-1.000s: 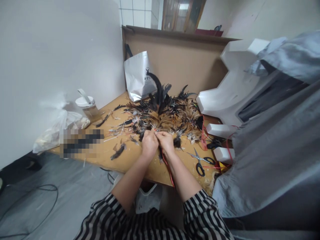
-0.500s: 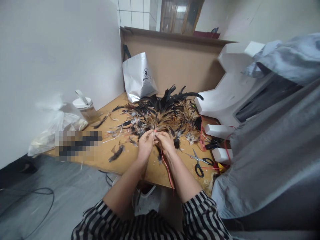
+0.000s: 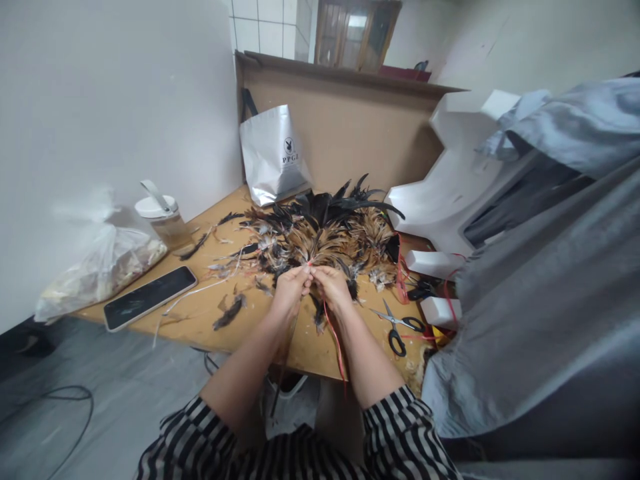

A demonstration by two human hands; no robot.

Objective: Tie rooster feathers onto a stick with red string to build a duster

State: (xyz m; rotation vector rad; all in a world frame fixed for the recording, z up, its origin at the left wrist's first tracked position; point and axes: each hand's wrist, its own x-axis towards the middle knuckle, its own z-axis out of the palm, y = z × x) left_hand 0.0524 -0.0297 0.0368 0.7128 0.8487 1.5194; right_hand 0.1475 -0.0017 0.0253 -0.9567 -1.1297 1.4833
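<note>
My left hand [image 3: 291, 288] and my right hand [image 3: 332, 285] meet over the table, thumbs and fingers pinched together. Between them they grip the base of a feather bundle [image 3: 320, 248], brown and tan with long black plumes fanning away from me. Red string [image 3: 338, 341] shows at the pinch and trails below my right hand over the table's front edge. More loose feathers lie around and behind the bundle, so its outline blends into the pile. Black-handled scissors [image 3: 399, 326] lie to the right of my right hand, blades apart.
A phone [image 3: 150, 298], a plastic bag [image 3: 107, 263] and a lidded jug [image 3: 163, 217] stand left on the wooden table [image 3: 270, 333]. Behind are a silver bag [image 3: 273, 157] and a cardboard panel [image 3: 360, 120]. White foam [image 3: 450, 180] and grey cloth [image 3: 530, 307] border the right.
The view has shifted slightly. Both hands keep their pinch at the bundle's base, with hardly any movement between them. The phone, blurred over before, now shows plainly.
</note>
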